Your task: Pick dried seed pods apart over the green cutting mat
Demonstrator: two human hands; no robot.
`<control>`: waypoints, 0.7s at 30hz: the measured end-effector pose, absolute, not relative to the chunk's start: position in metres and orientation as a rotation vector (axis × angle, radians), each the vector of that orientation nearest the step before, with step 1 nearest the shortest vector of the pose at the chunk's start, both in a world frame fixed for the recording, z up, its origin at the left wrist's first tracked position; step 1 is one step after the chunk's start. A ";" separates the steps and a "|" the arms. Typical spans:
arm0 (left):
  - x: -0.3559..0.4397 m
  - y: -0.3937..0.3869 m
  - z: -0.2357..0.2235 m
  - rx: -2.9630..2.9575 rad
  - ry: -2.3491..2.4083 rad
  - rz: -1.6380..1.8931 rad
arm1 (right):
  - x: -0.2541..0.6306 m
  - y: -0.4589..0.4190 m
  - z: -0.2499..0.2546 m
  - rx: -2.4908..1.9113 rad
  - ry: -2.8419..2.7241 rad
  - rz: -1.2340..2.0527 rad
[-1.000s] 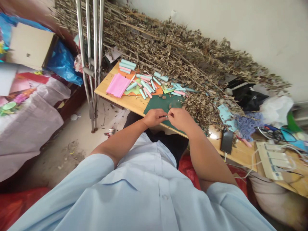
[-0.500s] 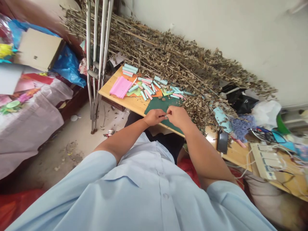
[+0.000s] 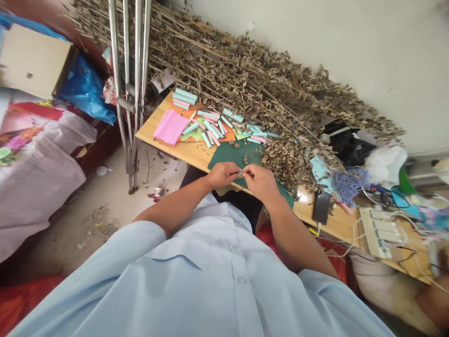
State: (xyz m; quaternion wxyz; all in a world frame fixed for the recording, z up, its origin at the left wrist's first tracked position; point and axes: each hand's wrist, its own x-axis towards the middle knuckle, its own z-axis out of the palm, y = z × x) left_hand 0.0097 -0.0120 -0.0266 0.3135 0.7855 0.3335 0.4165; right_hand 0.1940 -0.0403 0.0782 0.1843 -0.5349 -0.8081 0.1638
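My left hand [image 3: 223, 175] and my right hand [image 3: 258, 180] meet fingertip to fingertip over the near edge of the green mat [image 3: 235, 153]. Both are closed in a pinch. Between them is something small and pale, mostly covered by the fingers, too small to name. Beyond the hands, light-blue and pink paper rolls [image 3: 211, 127] lie scattered on orange and green sheets. A stack of pink paper [image 3: 170, 127] rests to their left. Crumbled dry leaves [image 3: 284, 164] are heaped on the mat just right of my right hand.
Dried leafy stalks [image 3: 245, 61] are piled along the wall. Metal crutches [image 3: 128, 93] stand at the table's left end. To the right lie a phone [image 3: 321, 207], blue yarn [image 3: 351, 185] and a power strip [image 3: 379, 231] with cables. The wooden table's [image 3: 157, 142] front edge runs beneath my hands.
My hands stay together at the mat's near edge, with the right fingers shifting slightly around the small piece. The camera view swings a little right, then partly back.
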 end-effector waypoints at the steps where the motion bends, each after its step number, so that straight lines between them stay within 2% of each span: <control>1: 0.010 -0.012 -0.027 2.067 0.876 1.097 | 0.195 -0.041 0.076 -1.532 -2.243 0.484; 11: 0.009 -0.011 -0.024 2.104 0.831 1.090 | 0.198 -0.039 0.062 -1.556 -2.068 0.623; 21: 0.009 -0.012 -0.027 2.115 0.875 1.075 | 0.198 -0.041 0.072 -1.515 -2.249 0.476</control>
